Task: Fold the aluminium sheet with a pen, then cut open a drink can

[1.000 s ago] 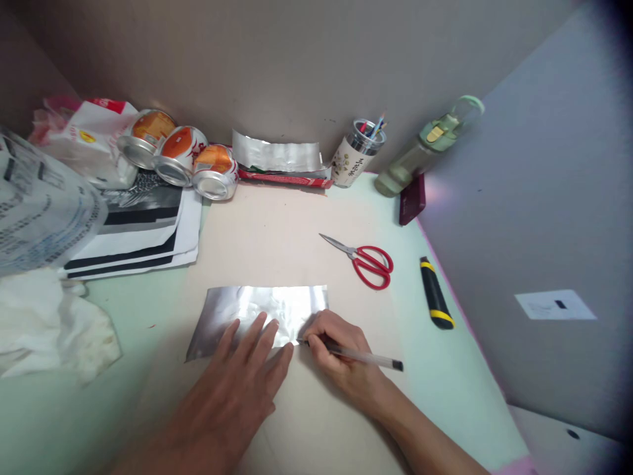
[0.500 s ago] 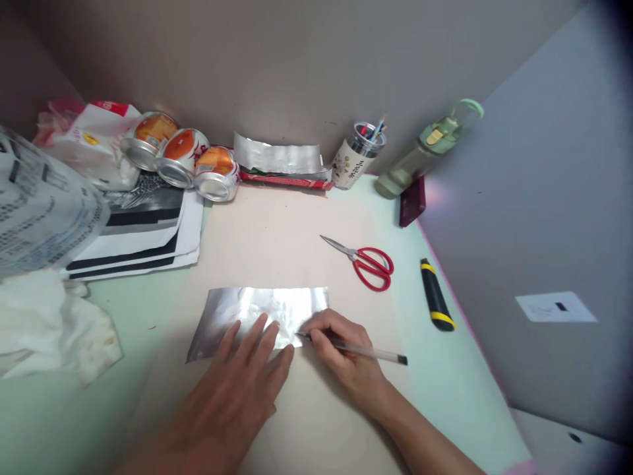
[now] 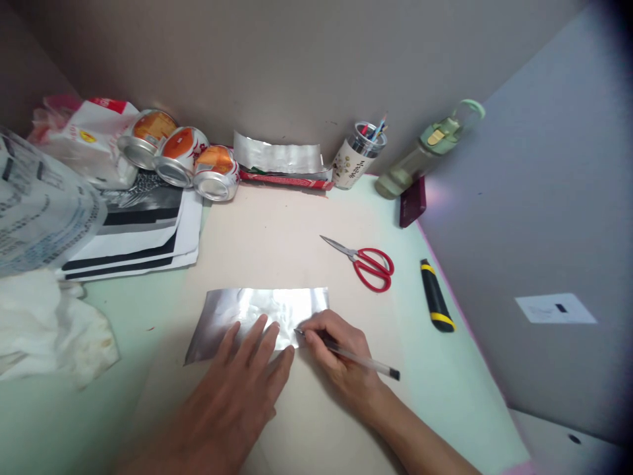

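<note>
A shiny silver metal sheet [image 3: 222, 316] lies flat on a pale board [image 3: 267, 231] in front of me. The spread fingertips of my left hand [image 3: 237, 382] rest on the sheet's near edge. My right hand [image 3: 341, 349] grips a pen [image 3: 366, 361] with a clear barrel and a dark end cap. The pen's tip meets the sheet right of my left fingers. Beyond my right hand lie red-handled scissors [image 3: 359, 257], blades toward the back left. Farther right rests a black and yellow utility knife [image 3: 436, 300].
Along the back stand several things: drink cans [image 3: 216, 173], curved metal strips [image 3: 277, 158] on a red box, a pen holder [image 3: 353, 161] and a green bottle [image 3: 415, 158]. Printed papers [image 3: 148, 254], a plastic bag [image 3: 44, 204] and a white cloth [image 3: 49, 323] occupy the left side.
The pen's rear end has swung slightly left and toward me, while its tip has shifted a little up on the sheet. My left hand has stayed in place.
</note>
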`<state>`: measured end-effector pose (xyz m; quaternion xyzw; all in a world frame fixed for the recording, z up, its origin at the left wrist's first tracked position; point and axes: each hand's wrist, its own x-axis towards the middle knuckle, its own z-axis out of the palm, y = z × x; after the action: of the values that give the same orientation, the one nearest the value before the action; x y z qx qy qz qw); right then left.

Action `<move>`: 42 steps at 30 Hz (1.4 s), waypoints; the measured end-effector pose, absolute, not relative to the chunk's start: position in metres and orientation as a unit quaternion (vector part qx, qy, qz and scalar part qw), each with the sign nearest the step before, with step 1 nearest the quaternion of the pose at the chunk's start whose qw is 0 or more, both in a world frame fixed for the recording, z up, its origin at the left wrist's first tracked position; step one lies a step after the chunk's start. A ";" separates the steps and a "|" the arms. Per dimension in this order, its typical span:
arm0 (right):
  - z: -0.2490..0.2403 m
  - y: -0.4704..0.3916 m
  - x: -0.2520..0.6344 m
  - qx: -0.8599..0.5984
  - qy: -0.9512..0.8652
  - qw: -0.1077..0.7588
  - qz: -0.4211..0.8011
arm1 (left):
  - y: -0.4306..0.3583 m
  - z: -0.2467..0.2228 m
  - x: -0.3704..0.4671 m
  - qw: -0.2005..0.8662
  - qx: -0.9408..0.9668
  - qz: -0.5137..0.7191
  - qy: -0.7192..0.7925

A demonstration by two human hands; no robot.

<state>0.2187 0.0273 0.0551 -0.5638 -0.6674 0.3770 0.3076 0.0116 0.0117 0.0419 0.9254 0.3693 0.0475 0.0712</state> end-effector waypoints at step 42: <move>0.061 0.029 0.219 -0.550 -0.680 0.293 0.386 | 0.011 0.043 0.012 0.061 0.927 0.046 0.367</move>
<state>0.2192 0.0285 0.0608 -0.5504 -0.6796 0.3862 0.2933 0.0121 0.0114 0.0426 0.9271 0.3670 0.0462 0.0606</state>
